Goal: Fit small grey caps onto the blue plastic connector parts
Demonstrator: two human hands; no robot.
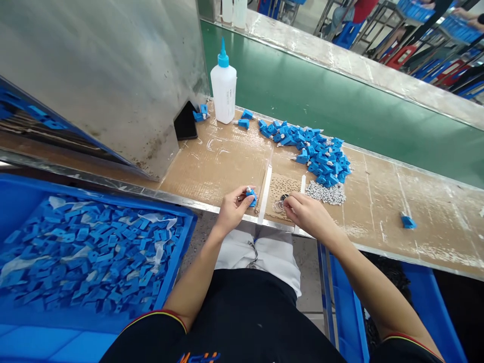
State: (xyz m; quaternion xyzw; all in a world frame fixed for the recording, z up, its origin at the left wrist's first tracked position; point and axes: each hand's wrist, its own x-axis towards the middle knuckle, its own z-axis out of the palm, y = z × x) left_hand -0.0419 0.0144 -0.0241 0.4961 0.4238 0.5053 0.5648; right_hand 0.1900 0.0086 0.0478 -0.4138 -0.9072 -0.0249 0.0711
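Green conveyor belt (321, 96) runs behind a cardboard-covered bench (215, 166), steel panel (102, 75) at its left end. Blue crate (185, 237) sits lower left, full of blue plastic parts; second blue crate (348, 307) lower right. On the bench: heap of loose blue parts (310, 151), white glue bottle (223, 85) with blue nozzle, heap of small grey pieces (325, 192). Left hand (233, 209) curled, thumb and fingers pinching a blue part (251, 196) over the bench. Right hand (308, 214) closed to a pinch at small wire rings (280, 204) on a speckled mat (283, 186); can't tell if it has hold of one.
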